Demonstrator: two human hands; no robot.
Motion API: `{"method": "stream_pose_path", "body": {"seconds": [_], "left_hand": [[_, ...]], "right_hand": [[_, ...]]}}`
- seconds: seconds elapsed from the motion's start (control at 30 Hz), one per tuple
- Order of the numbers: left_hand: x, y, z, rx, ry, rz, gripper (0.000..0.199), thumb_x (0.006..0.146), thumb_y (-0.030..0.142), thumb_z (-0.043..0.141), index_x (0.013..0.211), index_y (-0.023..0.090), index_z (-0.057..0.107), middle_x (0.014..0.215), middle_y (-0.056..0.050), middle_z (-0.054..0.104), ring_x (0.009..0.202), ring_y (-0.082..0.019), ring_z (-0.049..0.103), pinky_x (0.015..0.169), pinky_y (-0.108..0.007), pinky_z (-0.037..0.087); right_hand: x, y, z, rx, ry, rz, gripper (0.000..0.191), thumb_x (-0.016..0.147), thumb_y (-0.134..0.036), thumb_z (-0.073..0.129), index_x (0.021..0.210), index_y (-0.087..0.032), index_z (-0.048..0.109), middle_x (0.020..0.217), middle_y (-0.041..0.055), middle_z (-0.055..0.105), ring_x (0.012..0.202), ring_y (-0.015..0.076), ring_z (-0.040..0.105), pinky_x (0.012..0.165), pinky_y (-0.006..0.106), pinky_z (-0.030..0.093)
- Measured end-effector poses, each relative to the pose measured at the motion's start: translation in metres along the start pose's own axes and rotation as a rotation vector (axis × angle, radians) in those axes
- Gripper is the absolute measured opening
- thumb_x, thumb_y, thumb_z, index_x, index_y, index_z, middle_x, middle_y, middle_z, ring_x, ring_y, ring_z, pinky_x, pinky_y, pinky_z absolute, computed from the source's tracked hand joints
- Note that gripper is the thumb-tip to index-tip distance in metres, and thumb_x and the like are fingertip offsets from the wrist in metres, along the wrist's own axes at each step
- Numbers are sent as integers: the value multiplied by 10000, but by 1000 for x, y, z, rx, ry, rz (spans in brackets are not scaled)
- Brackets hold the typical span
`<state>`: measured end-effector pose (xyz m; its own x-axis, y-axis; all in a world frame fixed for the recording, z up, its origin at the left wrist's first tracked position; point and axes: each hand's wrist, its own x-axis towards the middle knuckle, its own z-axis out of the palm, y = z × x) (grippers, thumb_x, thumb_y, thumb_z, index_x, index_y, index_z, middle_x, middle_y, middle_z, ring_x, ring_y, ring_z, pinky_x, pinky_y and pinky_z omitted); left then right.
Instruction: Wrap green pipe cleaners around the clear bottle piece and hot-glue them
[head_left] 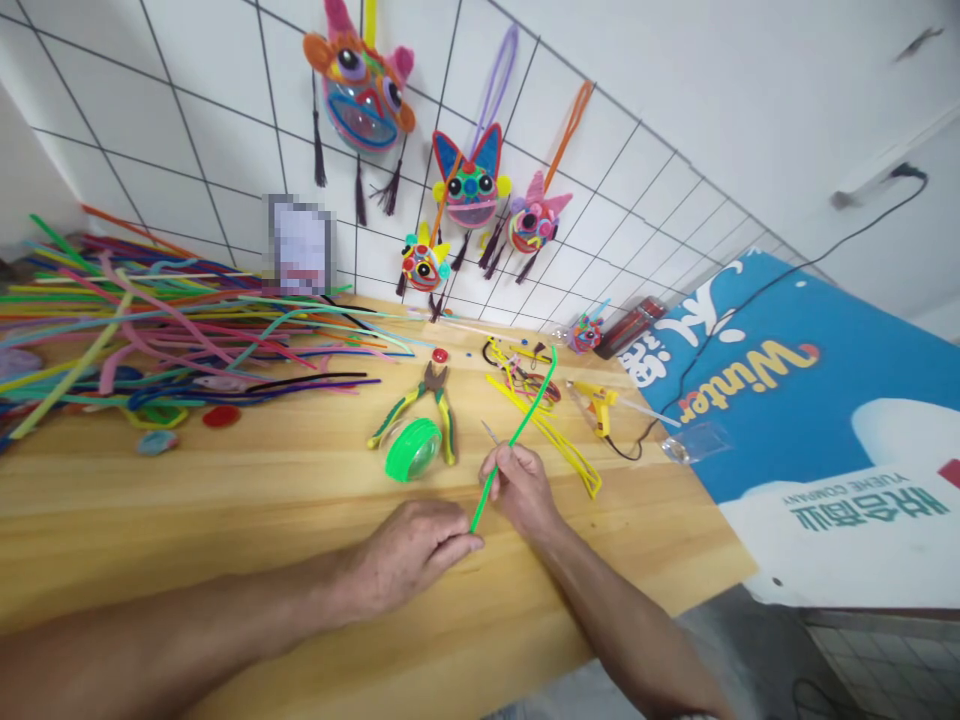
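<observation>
A bright green pipe cleaner [534, 405] slants up and away to the right between my hands. My left hand [412, 548] pinches its near end. Further along, the fingers of my right hand [521, 485] are closed around its middle. A thin pointed metal tip [489, 432] sticks out past my right fingers; its other end is hidden. Just beyond my hands lies a green-wrapped clear ball [414, 450], touching or close to pliers [431, 395] with green and yellow handles. Yellow pipe cleaners [559, 440] rest right of my right hand.
Loose coloured pipe cleaners [172, 320] are heaped at the left. A yellow glue gun [600, 405] lies on the right, its cord [750, 310] running to the wall. Decorated animal-face balls [469, 185] hang on the wire grid [247, 130]. A blue printed board [757, 400] stands at the right.
</observation>
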<state>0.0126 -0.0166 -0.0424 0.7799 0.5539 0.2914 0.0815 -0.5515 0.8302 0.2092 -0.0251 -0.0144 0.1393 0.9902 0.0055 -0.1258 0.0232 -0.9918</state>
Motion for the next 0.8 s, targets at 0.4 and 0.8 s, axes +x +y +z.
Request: {"method": "stream_pose_path", "body": {"seconds": [0.4,0.8], "left_hand": [[5,2,-8,-208,-61,-119,294,1042,383,434,826,198,511,734,44,490,672,-115,436,649,-229,353],[6,5,-12,-263,-107,-225,460,1032,562,425,745,204,453,681,47,446,626,-112,415,593,-231,328]], "right_hand": [[-9,-1,4,-138,-179,-28,586,857,-741,743,677,-183,730,530,-9,597,449,97,500,495,239,383],[-4,-5,1,-21,-159,44,553,796,-706,820,631,-193,698,509,-14,590,432,100,460,472,244,352]]}}
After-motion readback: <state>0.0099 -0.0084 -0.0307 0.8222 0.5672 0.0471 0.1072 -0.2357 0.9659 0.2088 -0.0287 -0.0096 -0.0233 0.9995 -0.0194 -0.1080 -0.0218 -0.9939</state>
